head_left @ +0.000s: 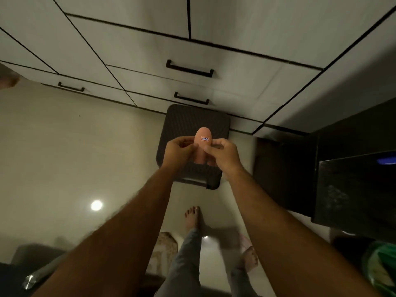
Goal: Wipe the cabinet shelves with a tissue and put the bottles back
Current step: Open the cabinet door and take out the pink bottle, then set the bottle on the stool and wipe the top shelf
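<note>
A small peach-coloured rounded object [203, 139] with a little blue-and-red label is held between both hands in the middle of the head view. My left hand [179, 151] grips its left side with curled fingers. My right hand [222, 154] pinches its right side, thumb and fingers curled round it. Both hands hover above a dark square stool [194, 125] on the floor. Pale cabinet fronts with black handles [189, 69] fill the upper part of the view, all closed. No tissue or bottle shows.
A dark counter or cabinet block [353, 189] stands at the right, with a green bag [380, 269] below it. My bare feet [192, 218] stand on the glossy light floor. A crumpled shiny wrapper [32, 280] lies at the lower left.
</note>
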`<control>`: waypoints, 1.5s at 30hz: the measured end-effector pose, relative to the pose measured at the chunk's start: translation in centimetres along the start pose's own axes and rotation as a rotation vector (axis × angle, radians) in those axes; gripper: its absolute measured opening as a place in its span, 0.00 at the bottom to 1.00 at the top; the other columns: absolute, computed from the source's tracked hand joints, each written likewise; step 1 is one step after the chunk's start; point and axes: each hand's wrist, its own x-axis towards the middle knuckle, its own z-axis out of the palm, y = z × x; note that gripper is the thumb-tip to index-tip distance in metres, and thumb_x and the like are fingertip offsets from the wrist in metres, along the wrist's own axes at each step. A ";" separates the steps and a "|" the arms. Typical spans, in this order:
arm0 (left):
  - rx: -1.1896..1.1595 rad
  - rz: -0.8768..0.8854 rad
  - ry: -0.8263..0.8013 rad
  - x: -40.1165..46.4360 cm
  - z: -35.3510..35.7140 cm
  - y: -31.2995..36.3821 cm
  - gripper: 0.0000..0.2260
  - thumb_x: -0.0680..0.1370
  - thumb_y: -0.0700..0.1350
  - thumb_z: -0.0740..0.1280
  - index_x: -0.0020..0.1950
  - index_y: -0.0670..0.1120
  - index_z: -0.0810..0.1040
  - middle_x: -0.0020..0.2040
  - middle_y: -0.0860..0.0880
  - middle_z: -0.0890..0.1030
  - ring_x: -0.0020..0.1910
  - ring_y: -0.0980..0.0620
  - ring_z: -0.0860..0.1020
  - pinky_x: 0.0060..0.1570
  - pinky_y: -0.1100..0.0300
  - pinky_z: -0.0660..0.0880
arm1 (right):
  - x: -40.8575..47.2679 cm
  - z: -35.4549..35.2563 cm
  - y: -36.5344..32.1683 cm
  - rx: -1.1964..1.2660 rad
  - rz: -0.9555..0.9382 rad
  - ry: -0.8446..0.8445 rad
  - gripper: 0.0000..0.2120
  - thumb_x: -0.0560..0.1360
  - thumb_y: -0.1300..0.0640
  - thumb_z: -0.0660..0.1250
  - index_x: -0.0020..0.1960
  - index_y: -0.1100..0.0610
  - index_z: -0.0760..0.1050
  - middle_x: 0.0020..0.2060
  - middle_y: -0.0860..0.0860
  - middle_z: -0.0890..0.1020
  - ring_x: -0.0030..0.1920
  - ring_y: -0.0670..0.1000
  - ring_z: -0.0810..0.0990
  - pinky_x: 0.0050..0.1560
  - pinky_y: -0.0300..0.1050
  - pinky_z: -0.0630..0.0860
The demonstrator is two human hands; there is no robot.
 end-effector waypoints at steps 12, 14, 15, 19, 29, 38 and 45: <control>0.123 -0.066 0.048 11.6 2.0 -9.5 0.16 0.77 0.38 0.68 0.65 0.45 0.77 0.55 0.48 0.82 0.49 0.53 0.81 0.50 0.54 0.81 | 13.7 3.9 8.9 -0.146 0.077 0.127 0.12 0.75 0.59 0.71 0.58 0.58 0.76 0.53 0.55 0.82 0.48 0.54 0.83 0.39 0.45 0.83; 0.158 -0.053 0.042 12.6 2.2 -10.1 0.17 0.77 0.37 0.67 0.66 0.45 0.76 0.56 0.49 0.81 0.49 0.56 0.80 0.51 0.57 0.80 | 15.0 4.2 9.9 -0.177 0.063 0.168 0.12 0.75 0.60 0.71 0.57 0.58 0.77 0.52 0.55 0.83 0.48 0.53 0.83 0.43 0.49 0.83; 0.179 -0.045 0.036 13.1 2.3 -10.3 0.17 0.77 0.37 0.67 0.67 0.45 0.76 0.57 0.49 0.81 0.49 0.56 0.80 0.52 0.58 0.80 | 15.5 4.4 10.3 -0.201 0.052 0.197 0.12 0.75 0.60 0.71 0.57 0.58 0.77 0.52 0.55 0.83 0.48 0.53 0.83 0.46 0.51 0.83; 0.253 -0.004 0.019 14.3 2.3 -10.9 0.18 0.78 0.37 0.67 0.68 0.44 0.74 0.60 0.47 0.80 0.52 0.54 0.80 0.52 0.57 0.80 | 16.8 5.4 11.2 -0.253 0.011 0.295 0.10 0.74 0.59 0.72 0.55 0.59 0.80 0.50 0.55 0.84 0.47 0.54 0.83 0.49 0.54 0.83; 0.408 0.041 0.046 12.3 1.9 -10.3 0.14 0.78 0.41 0.67 0.64 0.44 0.78 0.57 0.48 0.81 0.51 0.54 0.78 0.57 0.59 0.74 | 15.4 4.3 11.2 -0.285 -0.048 0.317 0.08 0.74 0.59 0.72 0.52 0.57 0.81 0.48 0.54 0.84 0.47 0.53 0.83 0.48 0.55 0.82; 0.356 0.077 0.053 2.4 7.6 -8.9 0.17 0.79 0.47 0.66 0.67 0.47 0.74 0.58 0.50 0.79 0.54 0.55 0.78 0.60 0.57 0.74 | 6.2 -3.3 11.5 -0.182 -0.166 0.296 0.05 0.75 0.58 0.71 0.51 0.56 0.80 0.44 0.52 0.84 0.46 0.50 0.83 0.48 0.55 0.83; 0.320 0.128 0.037 -10.3 18.1 -8.2 0.17 0.79 0.48 0.66 0.67 0.46 0.75 0.58 0.48 0.81 0.54 0.53 0.80 0.59 0.50 0.77 | -4.8 -16.8 14.7 -0.077 -0.206 0.293 0.03 0.76 0.55 0.69 0.48 0.55 0.79 0.42 0.51 0.84 0.45 0.50 0.84 0.47 0.57 0.82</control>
